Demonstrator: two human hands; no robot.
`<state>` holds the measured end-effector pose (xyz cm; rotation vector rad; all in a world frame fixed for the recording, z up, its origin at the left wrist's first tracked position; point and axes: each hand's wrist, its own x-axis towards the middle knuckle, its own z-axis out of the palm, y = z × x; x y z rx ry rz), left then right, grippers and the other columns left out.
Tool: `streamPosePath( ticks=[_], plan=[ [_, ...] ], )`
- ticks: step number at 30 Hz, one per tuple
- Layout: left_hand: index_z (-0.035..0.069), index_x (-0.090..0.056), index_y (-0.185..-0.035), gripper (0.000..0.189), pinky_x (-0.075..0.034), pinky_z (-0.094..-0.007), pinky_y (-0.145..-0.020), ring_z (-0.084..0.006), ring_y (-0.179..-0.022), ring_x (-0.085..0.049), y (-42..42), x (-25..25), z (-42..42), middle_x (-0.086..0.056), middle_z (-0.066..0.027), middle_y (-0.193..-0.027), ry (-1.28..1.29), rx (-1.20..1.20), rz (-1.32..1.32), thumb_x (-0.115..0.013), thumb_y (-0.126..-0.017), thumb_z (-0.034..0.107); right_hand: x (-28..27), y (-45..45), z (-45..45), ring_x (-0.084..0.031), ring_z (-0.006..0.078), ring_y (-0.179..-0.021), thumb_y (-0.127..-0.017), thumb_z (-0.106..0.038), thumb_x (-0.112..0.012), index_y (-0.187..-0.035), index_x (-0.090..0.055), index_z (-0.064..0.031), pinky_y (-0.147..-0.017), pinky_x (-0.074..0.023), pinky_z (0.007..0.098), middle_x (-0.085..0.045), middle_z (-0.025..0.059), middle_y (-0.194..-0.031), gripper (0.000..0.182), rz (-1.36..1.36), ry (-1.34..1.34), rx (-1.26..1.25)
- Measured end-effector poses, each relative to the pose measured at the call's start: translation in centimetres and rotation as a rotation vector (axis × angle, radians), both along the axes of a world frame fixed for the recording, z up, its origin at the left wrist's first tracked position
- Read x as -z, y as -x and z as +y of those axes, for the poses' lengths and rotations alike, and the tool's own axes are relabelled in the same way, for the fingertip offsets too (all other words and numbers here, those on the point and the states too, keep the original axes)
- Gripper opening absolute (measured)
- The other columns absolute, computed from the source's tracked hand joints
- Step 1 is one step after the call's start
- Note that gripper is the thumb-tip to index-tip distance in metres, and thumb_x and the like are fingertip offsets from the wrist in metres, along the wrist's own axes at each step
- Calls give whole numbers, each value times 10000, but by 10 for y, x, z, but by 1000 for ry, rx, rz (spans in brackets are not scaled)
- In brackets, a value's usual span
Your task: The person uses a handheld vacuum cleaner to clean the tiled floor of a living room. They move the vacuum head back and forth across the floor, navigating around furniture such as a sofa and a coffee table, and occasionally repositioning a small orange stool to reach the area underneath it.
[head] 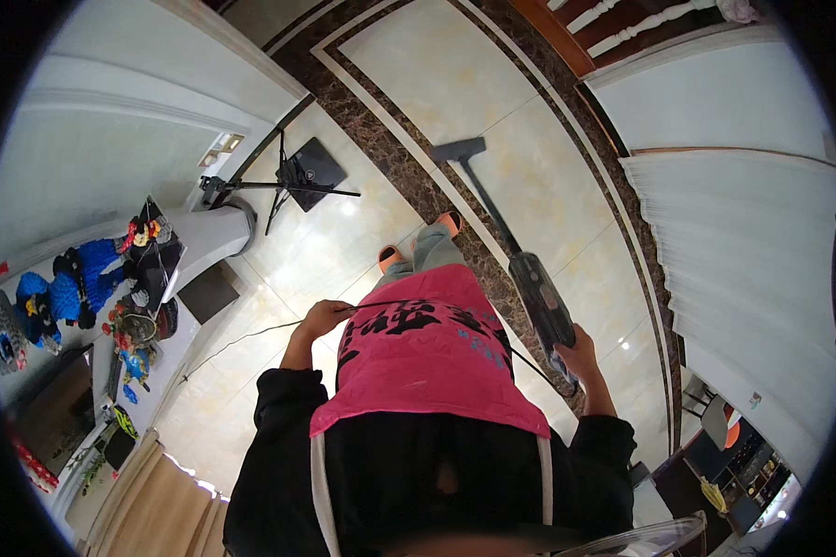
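My right hand (577,355) is closed around the handle end of a dark vacuum cleaner (542,292). Its wand slants away from me to a wide floor head (458,149) resting on the tiles. In my left hand (326,317) is a thin black power cord (383,303), held near my hip. The cord passes across the front of my pink apron (425,341), and another length reappears at my right side, running towards the vacuum's rear. From the left hand it also trails down to the floor on the left.
A black tripod stand (279,186) stands over a dark flat square (313,174) by the left wall. A white cabinet (212,237) holds several colourful ornaments (76,285). White curtain fabric (731,244) hangs on the right. Dark marble bands (390,146) cross the tiled floor.
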<state>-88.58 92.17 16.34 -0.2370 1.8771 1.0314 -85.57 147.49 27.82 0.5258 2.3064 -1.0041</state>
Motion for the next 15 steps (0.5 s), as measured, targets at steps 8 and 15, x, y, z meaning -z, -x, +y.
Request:
streamPosePath(
  ticks=[8, 15],
  plan=[
    [62, -680, -1023, 242, -483, -280, -766, -152, -834, -623, 11, 7, 7, -688, -85, -914, -32, -49, -13, -615, -865, 234, -2, 56, 10, -600, 401, -864, -679, -150, -681, -1049, -555, -27, -706, -478, 433, -622, 231, -868, 410, 59, -197, -267],
    [58, -677, -1024, 263, -473, -277, -791, -165, -882, -624, 26, 6, 1, -687, -86, -947, 143, -280, -40, -614, -862, 256, 51, 270, -7, -582, 389, -993, -662, -240, -736, -1218, -481, 40, -839, -476, 402, -601, 259, -1052, 673, 62, -314, -582]
  ],
)
